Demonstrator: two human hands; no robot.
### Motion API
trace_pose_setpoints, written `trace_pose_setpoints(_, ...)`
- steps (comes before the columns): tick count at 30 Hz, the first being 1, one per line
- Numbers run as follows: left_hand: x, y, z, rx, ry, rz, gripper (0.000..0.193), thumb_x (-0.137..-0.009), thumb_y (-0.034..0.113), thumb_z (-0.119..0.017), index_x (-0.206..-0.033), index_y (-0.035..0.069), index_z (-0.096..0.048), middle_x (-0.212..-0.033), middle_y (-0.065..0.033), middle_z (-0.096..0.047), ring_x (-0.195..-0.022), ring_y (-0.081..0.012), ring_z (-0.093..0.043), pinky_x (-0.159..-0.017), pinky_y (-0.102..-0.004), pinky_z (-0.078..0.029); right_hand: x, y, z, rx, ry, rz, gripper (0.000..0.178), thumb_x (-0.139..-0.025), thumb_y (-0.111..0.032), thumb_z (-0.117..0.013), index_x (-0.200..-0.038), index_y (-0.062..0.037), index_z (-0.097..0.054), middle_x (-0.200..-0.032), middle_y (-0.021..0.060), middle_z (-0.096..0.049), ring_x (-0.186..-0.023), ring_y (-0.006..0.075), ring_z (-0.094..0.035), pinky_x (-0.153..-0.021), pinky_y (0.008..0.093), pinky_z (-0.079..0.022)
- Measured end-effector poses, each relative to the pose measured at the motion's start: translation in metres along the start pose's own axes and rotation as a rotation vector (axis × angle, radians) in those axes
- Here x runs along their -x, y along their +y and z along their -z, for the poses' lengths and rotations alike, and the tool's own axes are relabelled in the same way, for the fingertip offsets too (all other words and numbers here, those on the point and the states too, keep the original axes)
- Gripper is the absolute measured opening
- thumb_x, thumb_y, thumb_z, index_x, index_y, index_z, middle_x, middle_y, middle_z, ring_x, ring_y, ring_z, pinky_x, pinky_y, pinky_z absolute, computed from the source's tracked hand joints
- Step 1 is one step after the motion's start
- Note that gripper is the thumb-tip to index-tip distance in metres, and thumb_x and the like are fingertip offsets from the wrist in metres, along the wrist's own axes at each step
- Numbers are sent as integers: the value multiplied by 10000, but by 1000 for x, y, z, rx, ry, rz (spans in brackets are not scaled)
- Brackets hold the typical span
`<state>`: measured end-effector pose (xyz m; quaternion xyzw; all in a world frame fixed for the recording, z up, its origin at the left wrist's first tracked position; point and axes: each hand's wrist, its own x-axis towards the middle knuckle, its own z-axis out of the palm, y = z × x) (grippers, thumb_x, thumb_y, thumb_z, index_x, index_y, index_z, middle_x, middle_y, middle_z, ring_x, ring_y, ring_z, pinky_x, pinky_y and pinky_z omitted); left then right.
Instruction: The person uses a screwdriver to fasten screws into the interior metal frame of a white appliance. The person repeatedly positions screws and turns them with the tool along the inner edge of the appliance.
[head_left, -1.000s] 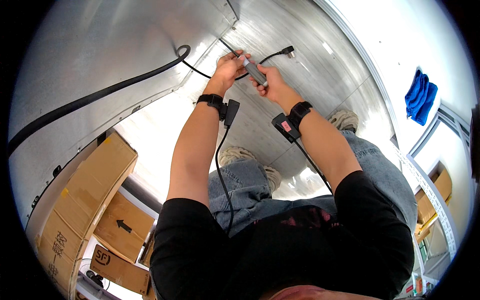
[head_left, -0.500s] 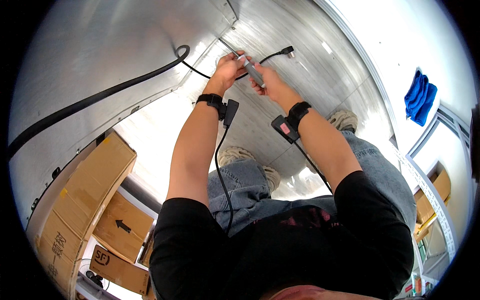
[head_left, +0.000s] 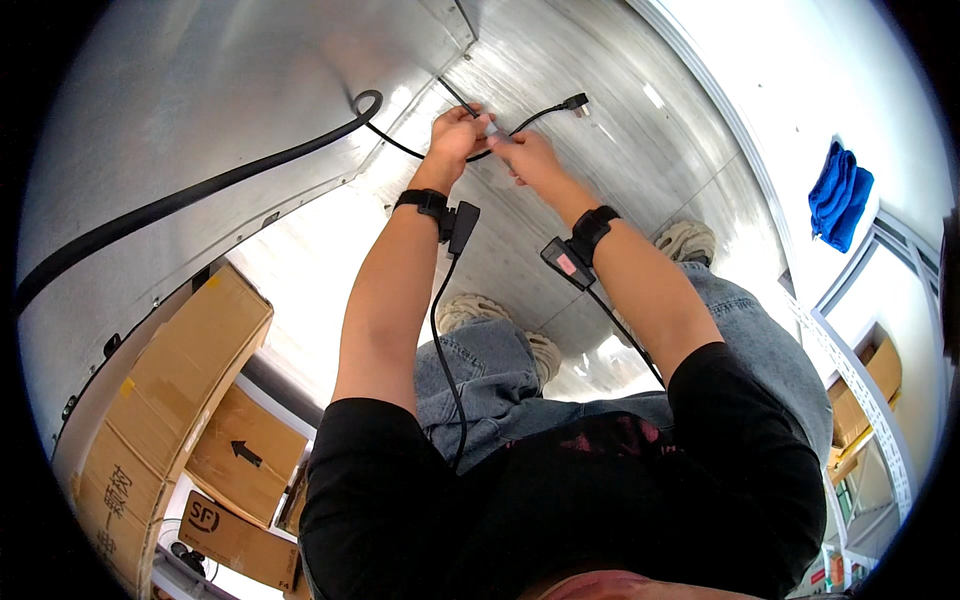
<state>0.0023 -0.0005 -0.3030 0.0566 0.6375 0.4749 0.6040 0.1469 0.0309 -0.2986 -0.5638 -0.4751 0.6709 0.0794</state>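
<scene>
Nearest the camera sit the person's black shirt and blue jeans, with pale shoes [head_left: 478, 312] planted on the shiny metal floor [head_left: 330, 250]; to the left stand stacked cardboard boxes [head_left: 170, 400], one with a black arrow printed on it. Both forearms reach forward from the lower edge; each wrist carries a black band with a small device, and thin leads trail back from these toward the body. Further out, the left hand [head_left: 455, 135] is curled closed around a thin black cable [head_left: 535, 115]; the right hand [head_left: 522, 155] pinches a small silvery-grey piece [head_left: 492, 128] between thumb and fingertips, just touching the left hand; what that piece is exactly is too small to tell. The thin cable runs on from the hands to a black plug [head_left: 575, 101] lying free on the metal just beyond them; a thicker black hose [head_left: 200, 190] sweeps in from the far left and loops near the hands. In my judgement the work goes best if the left hand keeps the cable steady close to the joint while the right hand works the small piece squarely, without twisting the lead; slack toward the plug should stay loose. Far right, a blue cloth [head_left: 838, 195] hangs on the white wall.
</scene>
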Motion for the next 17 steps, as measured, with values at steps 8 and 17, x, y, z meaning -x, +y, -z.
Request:
trace_pose_setpoints(8,3,17,9,19,115,-59,729,-833,107,-638,-1387,19,-172,-1122,-150,-559,-926,-204,-576,-820,-372,-495,0,-1,5,-35,-93,-44,429,-831,-378,-613,-903,42,-567,-703,86,-592,-535,163,-548,-490,291,-445)
trace_pose_setpoints(17,1,26,18,-71,154,-69,752,-819,40,-578,-1423,35,-131,-1308,-117,-424,-1045,-228,-552,-883,-381,-472,-10,9,14,164,-94,70,406,-872,-419,-557,-970,-25,-557,-745,64,-597,-576,132,-554,-531,257,-435)
